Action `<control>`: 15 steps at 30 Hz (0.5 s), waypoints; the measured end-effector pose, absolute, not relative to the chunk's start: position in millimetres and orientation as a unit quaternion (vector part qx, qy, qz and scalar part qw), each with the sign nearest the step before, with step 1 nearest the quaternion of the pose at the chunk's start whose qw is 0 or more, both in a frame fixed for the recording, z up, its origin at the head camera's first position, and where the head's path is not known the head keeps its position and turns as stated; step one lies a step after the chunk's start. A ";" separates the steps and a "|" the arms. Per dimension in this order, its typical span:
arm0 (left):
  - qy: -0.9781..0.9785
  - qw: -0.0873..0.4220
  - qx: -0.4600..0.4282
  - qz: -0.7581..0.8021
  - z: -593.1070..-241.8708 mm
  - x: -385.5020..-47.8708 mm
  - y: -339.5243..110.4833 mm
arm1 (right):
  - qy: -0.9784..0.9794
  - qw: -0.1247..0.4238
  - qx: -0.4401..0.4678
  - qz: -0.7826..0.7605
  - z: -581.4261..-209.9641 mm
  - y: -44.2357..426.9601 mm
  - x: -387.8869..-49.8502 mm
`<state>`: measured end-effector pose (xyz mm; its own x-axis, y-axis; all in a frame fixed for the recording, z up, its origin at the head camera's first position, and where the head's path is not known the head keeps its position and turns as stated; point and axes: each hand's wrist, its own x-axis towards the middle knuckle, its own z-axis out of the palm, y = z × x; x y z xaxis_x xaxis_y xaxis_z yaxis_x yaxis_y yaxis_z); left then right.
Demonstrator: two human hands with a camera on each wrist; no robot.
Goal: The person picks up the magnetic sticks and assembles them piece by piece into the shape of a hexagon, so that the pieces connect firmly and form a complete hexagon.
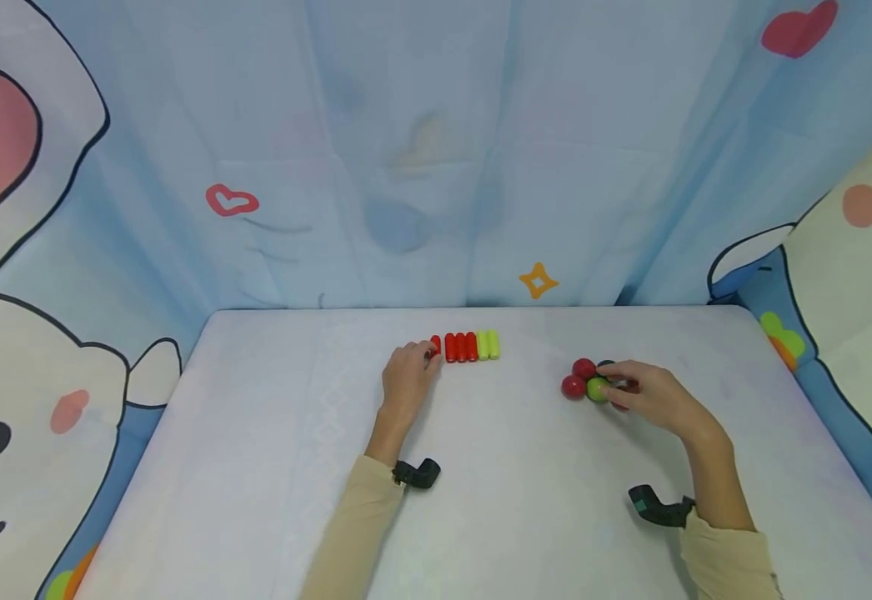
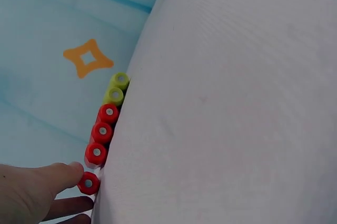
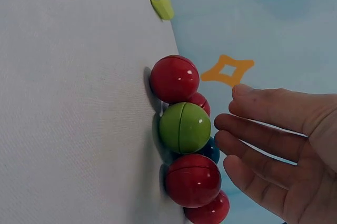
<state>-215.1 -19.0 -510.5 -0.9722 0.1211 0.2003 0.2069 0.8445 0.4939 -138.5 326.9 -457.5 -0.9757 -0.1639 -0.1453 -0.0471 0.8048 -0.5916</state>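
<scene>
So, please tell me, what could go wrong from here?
The right hand is close to the round, shiny green ball; a bump might send it rolling against the round, shiny red balls. The left hand is at the outermost small red cylinder; a slip could disturb the neighbouring red cylinders.

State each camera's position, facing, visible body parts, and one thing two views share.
Head: worn there, facing forward and down at a white table; left hand, right hand, beige sleeves show.
Left wrist: worn there, facing red and lime cylinders; left hand partly shows.
Right wrist: worn there, facing glossy red, green, blue balls; right hand partly shows.
Both wrist views share the orange star.
</scene>
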 end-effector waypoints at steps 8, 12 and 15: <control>-0.955 0.103 -0.082 -0.265 -513.2 -214.2 -18.3 | 0.950 0.095 -0.069 -0.290 -461.9 325.3 -139.8; -0.951 0.107 -0.083 -0.277 -513.2 -212.3 -21.9 | 0.955 0.092 -0.071 -0.273 -461.9 323.9 -139.6; -0.950 0.111 -0.078 -0.283 -512.5 -211.1 -27.4 | 0.960 0.094 -0.066 -0.256 -461.5 322.6 -139.3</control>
